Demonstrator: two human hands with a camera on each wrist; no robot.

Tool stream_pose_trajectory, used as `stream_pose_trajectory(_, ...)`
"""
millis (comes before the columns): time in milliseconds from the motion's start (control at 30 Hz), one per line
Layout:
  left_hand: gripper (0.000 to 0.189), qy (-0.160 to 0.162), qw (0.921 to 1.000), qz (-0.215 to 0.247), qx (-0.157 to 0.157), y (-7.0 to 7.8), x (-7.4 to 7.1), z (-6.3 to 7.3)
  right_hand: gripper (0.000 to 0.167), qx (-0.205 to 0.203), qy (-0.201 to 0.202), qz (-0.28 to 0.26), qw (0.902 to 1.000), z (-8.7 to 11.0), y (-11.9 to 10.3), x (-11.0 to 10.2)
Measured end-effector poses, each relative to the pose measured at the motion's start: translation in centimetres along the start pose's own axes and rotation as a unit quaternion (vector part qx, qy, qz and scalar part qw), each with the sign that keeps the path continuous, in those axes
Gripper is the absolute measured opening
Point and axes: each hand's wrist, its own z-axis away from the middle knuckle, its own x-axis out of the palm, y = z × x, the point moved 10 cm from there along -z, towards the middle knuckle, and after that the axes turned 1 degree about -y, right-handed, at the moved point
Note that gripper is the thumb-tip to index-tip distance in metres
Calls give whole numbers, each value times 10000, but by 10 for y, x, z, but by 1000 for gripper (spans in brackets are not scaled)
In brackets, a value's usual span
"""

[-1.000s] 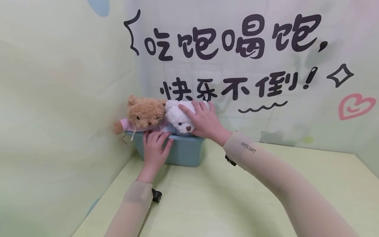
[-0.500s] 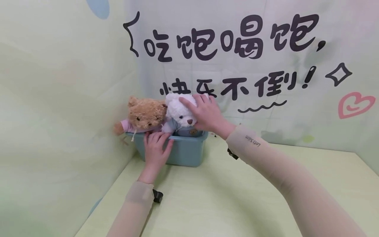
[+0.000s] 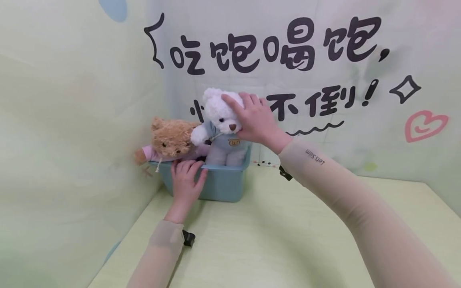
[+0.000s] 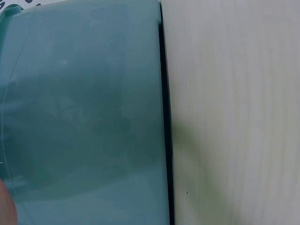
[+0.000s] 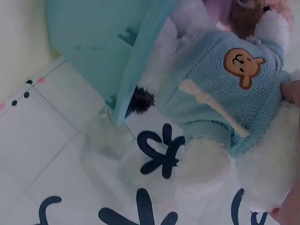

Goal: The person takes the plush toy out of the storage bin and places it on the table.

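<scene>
In the head view my right hand [image 3: 256, 120] grips a white teddy bear [image 3: 226, 150] by its head. The bear wears a light blue top with a small bear-face patch. It stands upright, with its lower part still inside a blue-green plastic bin [image 3: 223, 184]. My left hand [image 3: 188, 182] holds the bin's front rim, fingers over the edge and thumb on the outer wall. Beside the white bear, a brown teddy bear [image 3: 173, 138] in pink leans in the bin's left part, one arm over the side. In the right wrist view, the blue top [image 5: 220, 89] fills the middle.
The bin stands in the corner, against the left wall [image 3: 72, 140] and near the back wall [image 3: 306, 24] with its black lettering. A pale tabletop [image 3: 273, 232] lies in front. A dark brown fuzzy thing [image 5: 141, 101] shows at the bin's rim in the right wrist view.
My right hand has risen, lifting the white teddy bear higher out of the bin, so its blue top and lower body now show. The left hand stays on the rim.
</scene>
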Motion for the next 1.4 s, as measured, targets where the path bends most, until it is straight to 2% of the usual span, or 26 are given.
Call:
stream_pose_trajectory(100,40,26,10000,-4,-13,-3,-2,-1,97,-26,26,-31,10000,-2,3,-6)
stream_pose_trajectory(300,38,-131,9999,-39,-66,-6,-2,1,101,-35,-210,-32,9998,-4,2,-4)
stream_pose_trajectory(533,29,-245,9996,-58,-95,-2,-2,2,99,-141,108,130,9998,-9,1,-18)
stream_pose_trajectory(733,27,-165,9999,-43,-12,0,1,2,100,-140,120,322,9993,-14,5,-33)
stream_pose_trajectory(1000,32,-187,9998,13,-6,3,6,1,103,-92,-1,386,9992,-15,11,-43)
stream_pose_trajectory(1233,30,-144,9999,25,-18,4,5,0,101,-50,236,351,9991,-16,18,-59)
stream_pose_trajectory(1400,39,-123,9999,-23,-60,0,2,0,97,38,363,369,9986,-19,23,-73)
